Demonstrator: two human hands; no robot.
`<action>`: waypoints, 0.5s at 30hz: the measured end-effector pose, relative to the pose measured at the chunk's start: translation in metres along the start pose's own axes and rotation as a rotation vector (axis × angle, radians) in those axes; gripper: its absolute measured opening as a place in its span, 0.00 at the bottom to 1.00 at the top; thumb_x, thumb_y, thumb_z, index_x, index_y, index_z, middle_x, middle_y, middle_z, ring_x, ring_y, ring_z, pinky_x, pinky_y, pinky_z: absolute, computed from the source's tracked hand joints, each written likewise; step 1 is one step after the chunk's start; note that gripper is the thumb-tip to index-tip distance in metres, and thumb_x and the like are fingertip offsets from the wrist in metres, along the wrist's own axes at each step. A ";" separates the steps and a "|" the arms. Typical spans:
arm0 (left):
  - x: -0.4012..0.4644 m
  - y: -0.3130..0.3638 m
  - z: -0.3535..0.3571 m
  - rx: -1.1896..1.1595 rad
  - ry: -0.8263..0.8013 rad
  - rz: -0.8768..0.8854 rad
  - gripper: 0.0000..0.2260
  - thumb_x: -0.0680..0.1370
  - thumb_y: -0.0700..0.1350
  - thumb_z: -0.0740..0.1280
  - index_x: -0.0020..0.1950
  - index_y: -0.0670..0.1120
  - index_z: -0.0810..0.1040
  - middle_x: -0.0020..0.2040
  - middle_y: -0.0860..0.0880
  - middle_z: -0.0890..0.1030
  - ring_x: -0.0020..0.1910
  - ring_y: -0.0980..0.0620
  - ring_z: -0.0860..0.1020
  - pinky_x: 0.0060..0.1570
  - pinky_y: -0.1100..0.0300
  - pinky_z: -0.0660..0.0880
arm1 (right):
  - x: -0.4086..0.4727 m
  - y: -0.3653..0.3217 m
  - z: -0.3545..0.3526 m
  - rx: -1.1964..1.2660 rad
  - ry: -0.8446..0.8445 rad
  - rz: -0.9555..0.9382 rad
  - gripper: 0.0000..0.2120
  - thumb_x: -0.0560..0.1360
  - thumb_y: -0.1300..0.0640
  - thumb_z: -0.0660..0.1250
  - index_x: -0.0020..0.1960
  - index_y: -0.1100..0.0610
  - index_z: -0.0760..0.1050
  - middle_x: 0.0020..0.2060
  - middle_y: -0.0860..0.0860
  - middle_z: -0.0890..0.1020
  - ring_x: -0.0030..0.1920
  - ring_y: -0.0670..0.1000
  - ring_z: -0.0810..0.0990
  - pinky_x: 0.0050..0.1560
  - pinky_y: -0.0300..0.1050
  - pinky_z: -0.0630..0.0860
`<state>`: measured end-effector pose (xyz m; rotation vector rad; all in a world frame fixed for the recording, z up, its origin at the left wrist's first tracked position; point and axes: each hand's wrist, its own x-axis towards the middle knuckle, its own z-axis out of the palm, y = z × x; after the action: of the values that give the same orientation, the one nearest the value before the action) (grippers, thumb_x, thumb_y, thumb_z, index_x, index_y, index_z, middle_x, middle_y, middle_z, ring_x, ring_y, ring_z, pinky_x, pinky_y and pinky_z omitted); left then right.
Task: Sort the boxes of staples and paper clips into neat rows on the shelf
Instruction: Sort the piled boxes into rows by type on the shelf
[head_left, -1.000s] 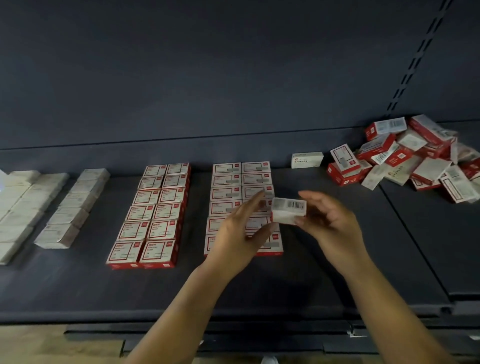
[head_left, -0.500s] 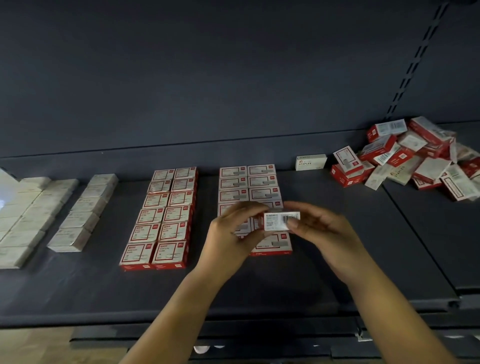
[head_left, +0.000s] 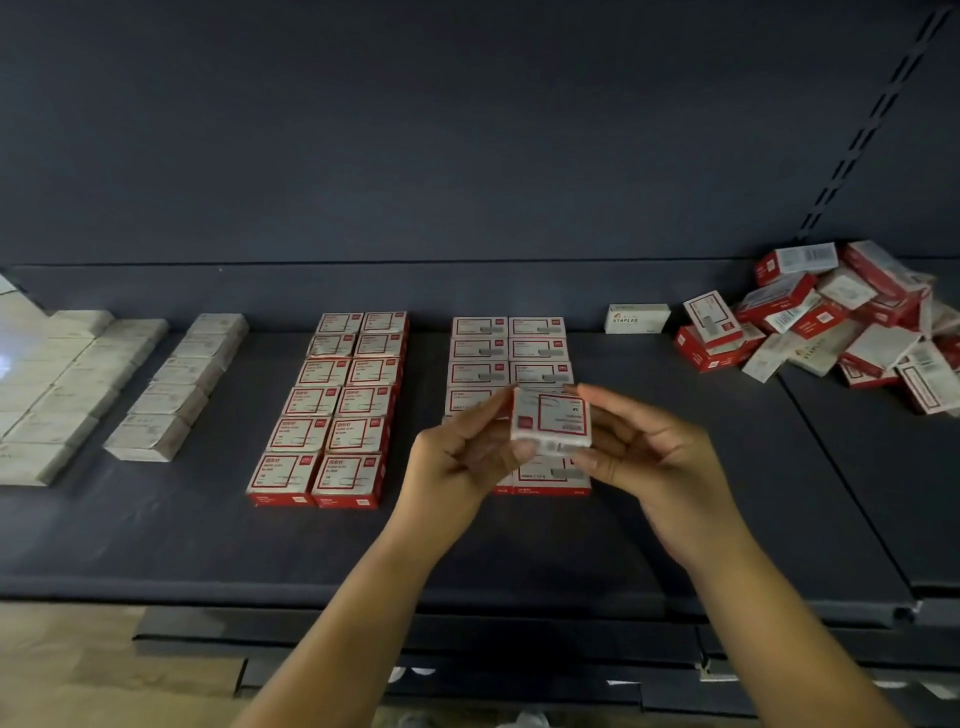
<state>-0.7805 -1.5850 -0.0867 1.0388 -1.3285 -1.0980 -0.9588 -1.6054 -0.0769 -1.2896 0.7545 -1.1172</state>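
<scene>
Both hands, the left hand (head_left: 457, 457) and the right hand (head_left: 649, 462), pinch one red-and-white box (head_left: 551, 418) above the right-hand red block (head_left: 511, 348) on the shelf (head_left: 727, 519), so it is best squared label-up, then lowered flush against its neighbours.

The scene is dim, the dark shelf (head_left: 156, 540) and its back panel soaking up the light. Glare whitens the pale boxes (head_left: 47, 384) at the left edge. Wide-angle distortion bends the shelf lines, and box print is softly blurred.
</scene>
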 end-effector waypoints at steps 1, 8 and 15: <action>0.000 0.000 -0.001 -0.050 0.032 -0.029 0.19 0.73 0.48 0.68 0.63 0.46 0.74 0.55 0.52 0.82 0.57 0.52 0.79 0.52 0.59 0.77 | -0.001 0.001 0.000 -0.008 -0.004 0.009 0.25 0.62 0.52 0.76 0.58 0.51 0.78 0.54 0.52 0.82 0.57 0.51 0.80 0.51 0.40 0.77; -0.002 0.004 -0.007 -0.427 0.085 -0.267 0.15 0.76 0.47 0.59 0.58 0.41 0.76 0.53 0.43 0.82 0.53 0.47 0.80 0.51 0.58 0.78 | -0.003 0.001 0.022 -0.172 0.003 0.009 0.21 0.67 0.68 0.69 0.55 0.50 0.76 0.45 0.43 0.83 0.47 0.43 0.81 0.46 0.34 0.76; -0.011 0.014 -0.033 -0.543 0.014 -0.430 0.16 0.73 0.49 0.58 0.54 0.43 0.77 0.44 0.46 0.84 0.44 0.51 0.83 0.39 0.61 0.79 | 0.010 -0.005 0.049 -0.588 -0.183 -0.033 0.36 0.58 0.44 0.74 0.64 0.35 0.66 0.60 0.29 0.66 0.64 0.35 0.64 0.61 0.28 0.65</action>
<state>-0.7470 -1.5734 -0.0753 0.9289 -0.7331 -1.6539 -0.9112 -1.5975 -0.0622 -1.8729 0.9644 -0.8084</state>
